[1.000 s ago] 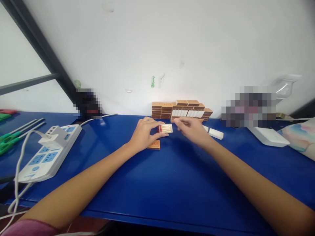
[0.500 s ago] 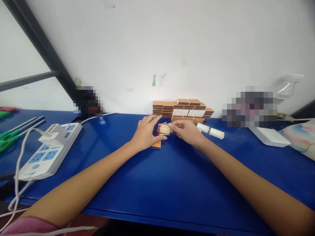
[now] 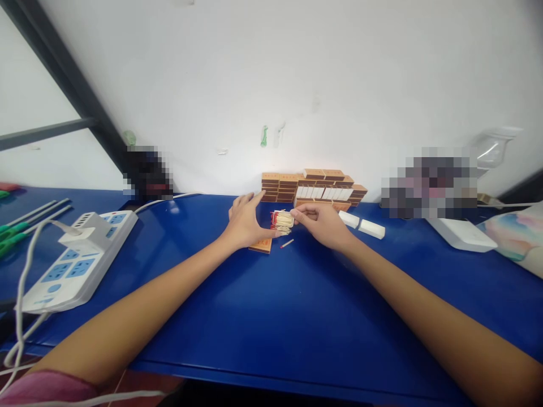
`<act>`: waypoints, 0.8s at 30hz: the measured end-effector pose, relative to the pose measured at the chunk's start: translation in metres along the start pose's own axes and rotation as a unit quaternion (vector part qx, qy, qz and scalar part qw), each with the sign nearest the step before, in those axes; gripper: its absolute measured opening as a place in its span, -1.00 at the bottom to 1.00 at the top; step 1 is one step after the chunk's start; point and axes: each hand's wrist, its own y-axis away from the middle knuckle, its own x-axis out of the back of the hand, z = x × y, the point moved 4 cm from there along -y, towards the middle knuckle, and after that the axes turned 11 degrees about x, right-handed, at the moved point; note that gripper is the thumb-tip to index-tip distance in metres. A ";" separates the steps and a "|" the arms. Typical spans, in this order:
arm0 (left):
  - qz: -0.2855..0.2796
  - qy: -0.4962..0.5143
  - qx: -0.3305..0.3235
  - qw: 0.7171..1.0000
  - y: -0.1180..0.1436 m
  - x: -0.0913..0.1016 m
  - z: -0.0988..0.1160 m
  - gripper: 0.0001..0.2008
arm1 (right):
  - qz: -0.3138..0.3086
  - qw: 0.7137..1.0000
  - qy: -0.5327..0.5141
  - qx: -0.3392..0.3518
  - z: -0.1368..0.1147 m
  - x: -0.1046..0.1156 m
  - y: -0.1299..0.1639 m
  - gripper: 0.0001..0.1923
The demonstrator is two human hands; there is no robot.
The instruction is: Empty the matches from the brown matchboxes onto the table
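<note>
Red-tipped matches [image 3: 280, 223] lie in a heap between my hands, in and over a small white matchbox tray that they mostly cover. My right hand [image 3: 320, 223] pinches the tray's right end between thumb and fingers. Thumb and fingers spread apart, my left hand [image 3: 246, 222] is curved round the left side of the heap, the thumb tip touching or nearly touching the matches. Below that thumb lies an orange matchbox [image 3: 261, 246], partly covered by the hand. A single loose match [image 3: 287, 243] rests on the blue table just in front of the heap.
Stacked matchboxes [image 3: 279, 187] stand against the wall, with white trays [image 3: 324, 193] among them. Two white trays [image 3: 372, 229] lie right of my right hand. A power strip [image 3: 80, 265] with cables is at left, beside green-handled tools [image 3: 17, 230]. A white box [image 3: 462, 234] sits at right.
The matches have spilled beyond the tray's front side, and one has come loose onto the table. My left hand has shifted slightly left, its thumb lower by the heap. My right hand keeps its pinch.
</note>
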 end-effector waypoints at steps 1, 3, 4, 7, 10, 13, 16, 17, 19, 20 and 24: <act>-0.006 -0.003 -0.001 1.000 -0.001 -0.001 -0.003 0.17 | 0.002 1.000 -0.002 0.000 0.000 0.001 0.000 -0.55; -0.023 -0.003 -0.008 1.000 -0.002 -0.003 -0.006 0.23 | 0.006 1.000 -0.005 0.000 0.001 0.001 0.000 -0.54; -0.034 -0.003 -0.011 0.999 -0.001 -0.005 -0.007 0.25 | 0.007 1.000 -0.007 0.000 0.001 0.001 0.000 -0.53; -0.058 -0.004 -0.013 0.998 0.000 -0.007 -0.005 0.26 | 0.006 1.000 -0.010 0.001 0.001 0.001 0.000 -0.56; -0.049 -0.006 -0.011 0.999 0.001 -0.005 0.000 0.20 | 0.009 1.000 -0.011 0.010 -0.001 0.001 0.000 -0.61; -0.030 -0.020 -0.013 0.999 0.001 -0.005 0.003 0.13 | 0.012 1.000 0.001 0.023 -0.003 0.000 0.001 -0.63; -0.016 -0.026 -0.026 0.999 0.002 -0.006 0.004 0.06 | 0.007 0.999 0.017 0.028 -0.005 -0.001 0.002 -0.63; -0.011 -0.027 -0.032 0.999 0.002 -0.006 0.005 0.03 | 0.005 0.999 0.022 0.030 -0.005 -0.002 0.002 -0.64; -0.006 -0.033 -0.041 0.999 0.003 -0.007 0.007 0.00 | 0.005 0.998 0.046 0.042 -0.007 -0.002 0.003 -0.66; -0.004 -0.037 -0.043 0.998 0.003 -0.007 0.008 -0.01 | 0.007 0.997 0.066 0.050 -0.008 -0.002 0.004 -0.68; 0.008 -0.042 -0.050 0.998 0.004 -0.006 0.009 -0.01 | 0.013 0.985 0.147 0.093 -0.014 -0.002 0.006 -0.72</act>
